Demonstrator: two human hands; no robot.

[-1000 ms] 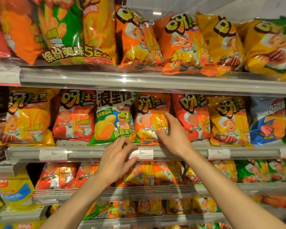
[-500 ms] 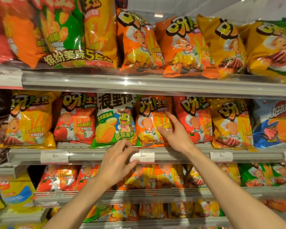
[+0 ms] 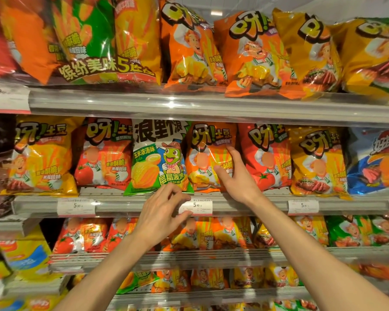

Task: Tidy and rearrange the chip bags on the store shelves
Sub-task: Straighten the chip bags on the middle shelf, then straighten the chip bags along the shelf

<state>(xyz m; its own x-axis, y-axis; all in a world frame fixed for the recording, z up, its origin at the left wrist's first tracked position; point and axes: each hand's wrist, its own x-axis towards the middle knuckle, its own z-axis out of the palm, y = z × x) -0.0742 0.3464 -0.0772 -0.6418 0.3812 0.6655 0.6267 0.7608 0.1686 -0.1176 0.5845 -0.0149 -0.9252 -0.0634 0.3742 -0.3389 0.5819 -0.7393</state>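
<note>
Currently, step: straightening the glossy orange foil chip bag [image 3: 208, 158], mid-shelf, 12 o'clock.
Right hand [image 3: 235, 176]: fingers straight, pressing its front.
Left hand [image 3: 161, 209]: fingers curled, pinching the white paper price tag [image 3: 199, 206], 6 o'clock.
Next: likely square bag upright.

This was a shop, a snack aisle. Tiered metal shelves [image 3: 211, 106] carried rows of bright chip bags [image 3: 103, 153] standing face-out, many of the same brand in different flavours. Printed price tags [image 3: 76, 206] reading 5.90 sat in clear strips along the shelf edges, and a ceiling light [image 3: 216, 13] showed above the top row.
</note>
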